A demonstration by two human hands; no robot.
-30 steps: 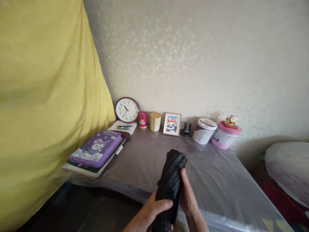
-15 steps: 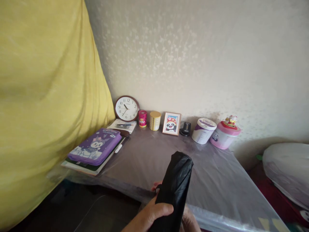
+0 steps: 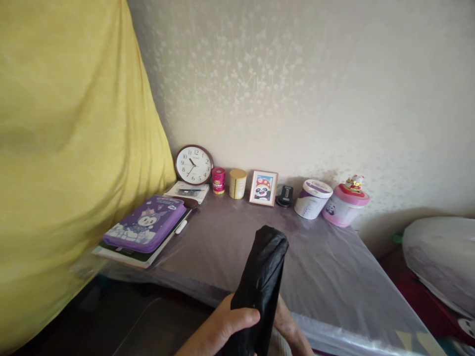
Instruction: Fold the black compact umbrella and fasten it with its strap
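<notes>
A folded black umbrella in a thin, wrinkled cover tilts up over the front edge of the table, its rounded top leaning to the right. My left hand is closed round its lower part, with the thumb lying across the front. The umbrella's bottom end runs out of the picture. Behind it, on the right side, the back and wrist of my right hand show against the umbrella. The right fingers are hidden by the umbrella, so their grip does not show.
Along the wall stand a clock, a pink can, a yellow-lidded can, a panda picture frame, a black device and two tubs. A purple case lies left on books, beside a yellow curtain.
The umbrella and both hands have shifted slightly left. Fingertips and a small loop seen left of the umbrella earlier are now out of sight behind it.
</notes>
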